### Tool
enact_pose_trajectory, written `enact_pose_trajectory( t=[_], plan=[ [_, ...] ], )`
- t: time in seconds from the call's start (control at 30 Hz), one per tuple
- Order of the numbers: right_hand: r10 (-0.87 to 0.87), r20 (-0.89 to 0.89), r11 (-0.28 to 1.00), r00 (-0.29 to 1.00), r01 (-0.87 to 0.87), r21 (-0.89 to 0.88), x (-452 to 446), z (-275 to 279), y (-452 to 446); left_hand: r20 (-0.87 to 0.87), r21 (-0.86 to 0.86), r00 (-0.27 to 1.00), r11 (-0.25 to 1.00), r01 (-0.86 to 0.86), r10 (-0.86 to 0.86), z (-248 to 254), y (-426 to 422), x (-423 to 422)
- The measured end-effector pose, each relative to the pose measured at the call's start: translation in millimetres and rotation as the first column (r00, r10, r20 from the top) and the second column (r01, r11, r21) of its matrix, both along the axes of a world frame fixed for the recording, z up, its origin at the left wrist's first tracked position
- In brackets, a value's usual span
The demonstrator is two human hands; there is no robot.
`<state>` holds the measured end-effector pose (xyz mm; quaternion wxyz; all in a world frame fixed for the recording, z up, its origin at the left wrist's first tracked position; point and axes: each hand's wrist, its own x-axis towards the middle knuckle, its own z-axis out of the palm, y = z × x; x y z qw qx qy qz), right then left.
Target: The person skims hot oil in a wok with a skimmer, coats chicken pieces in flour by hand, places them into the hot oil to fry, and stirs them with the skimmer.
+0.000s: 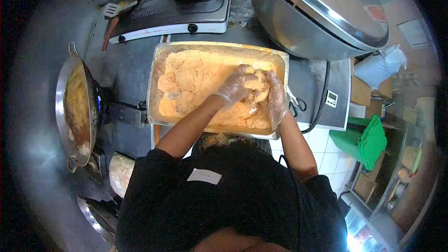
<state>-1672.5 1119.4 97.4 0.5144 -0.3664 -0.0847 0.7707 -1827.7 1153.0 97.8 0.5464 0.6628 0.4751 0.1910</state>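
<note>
A rectangular metal tray (154,84) holds orange-yellow breading flour (191,72), lumpy at its left side. At the tray's right end, my left hand (237,86) and my right hand (277,100), both in clear plastic gloves, press on a floury coated piece (259,86) from either side. The fingers of my left hand curl over its left side; my right hand lies along its right side. What the piece is under the coating cannot be made out.
A wok of bubbling oil (77,107) stands on a burner at the left. Behind the tray are a gas stove (172,18) and a large steel cooker (298,28). Scissors (297,102), a black hose (325,93) and a timer (331,99) lie at the right, near a green bin (361,140).
</note>
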Motion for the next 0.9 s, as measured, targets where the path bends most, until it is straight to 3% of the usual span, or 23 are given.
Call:
enact_pose_trajectory(
  t=[0.07,0.17,0.27,0.3,0.37,0.4,0.5,0.53,0.57,0.63,0.67,0.73,0.77,0.8,0.83,0.87,0.9],
  plan=[
    [-0.020,0.009,1.000,1.000,0.020,-0.018,-6.0,-1.4,4.9,0.050,0.033,0.999,0.999,-0.007,0.005,-13.3,-4.1,-2.7],
    [0.004,0.073,1.000,0.997,-0.003,-0.013,-8.5,-4.0,4.1,0.198,0.212,0.978,0.971,-0.109,0.066,-19.3,-13.1,-16.4],
    [0.071,0.254,0.997,0.965,-0.074,0.003,-6.8,1.7,4.1,0.187,0.234,0.979,0.965,-0.121,0.077,-30.3,-18.8,-35.2],
    [0.092,0.326,0.995,0.941,-0.100,0.007,-7.0,5.2,5.4,0.260,0.135,0.959,0.978,-0.156,0.117,-27.0,-21.2,-43.9],
    [0.157,0.467,0.987,0.870,-0.149,-0.055,-7.1,8.1,8.6,0.389,-0.069,0.897,0.977,-0.200,0.211,-20.6,-27.5,-63.8],
    [0.185,0.527,0.983,0.829,-0.167,-0.083,-8.1,8.1,10.1,0.351,-0.107,0.894,0.960,-0.258,0.279,-11.0,-29.8,-70.9],
    [0.287,0.679,0.957,0.675,-0.234,-0.171,-11.0,11.5,13.3,0.454,0.063,0.839,0.928,-0.366,0.300,-50.4,-30.9,-110.9],
    [0.339,0.715,0.938,0.611,-0.282,-0.203,-11.7,12.6,14.4,0.481,0.002,0.796,0.907,-0.420,0.367,-42.0,-35.2,-124.1],
    [0.387,0.746,0.915,0.542,-0.327,-0.237,-14.3,14.2,15.9,0.396,0.011,0.813,0.883,-0.469,0.427,-33.5,-41.3,-136.4],
    [0.347,0.772,0.921,0.532,-0.349,-0.173,-24.5,33.9,10.8,0.222,0.050,0.805,0.818,-0.573,0.550,-17.7,-51.7,-163.3],
    [0.368,0.782,0.907,0.504,-0.378,-0.183,-33.6,45.4,12.0,0.364,0.116,0.779,0.805,-0.582,0.510,-14.2,-58.3,-183.8],
    [0.386,0.839,0.844,0.383,-0.514,-0.154,-32.0,43.0,4.4,0.665,-0.337,0.426,0.755,-0.563,0.614,-47.1,-80.7,-213.7],
    [0.482,0.843,0.768,0.240,-0.578,-0.275,-40.0,53.6,9.9,0.733,-0.507,0.182,0.705,-0.496,0.655,-54.0,-98.7,-241.4],
    [0.560,0.824,0.671,0.086,-0.631,-0.390,-47.6,64.1,15.5,0.687,-0.277,0.427,0.755,-0.594,0.588,-28.8,-120.7,-254.8],
    [0.424,0.897,0.738,0.120,-0.620,-0.266,-70.3,84.8,4.2,0.566,-0.026,0.623,0.767,-0.641,0.540,-1.5,-142.5,-267.2],
    [0.399,0.882,0.671,0.252,-0.735,-0.094,-82.1,93.4,2.2,0.124,0.267,0.794,0.751,-0.604,0.595,19.1,-158.5,-284.2],
    [0.404,0.833,0.582,0.379,-0.809,0.086,-104.7,102.6,5.4,0.192,0.255,0.762,0.718,-0.647,0.618,7.2,-179.9,-299.3]
  ],
)
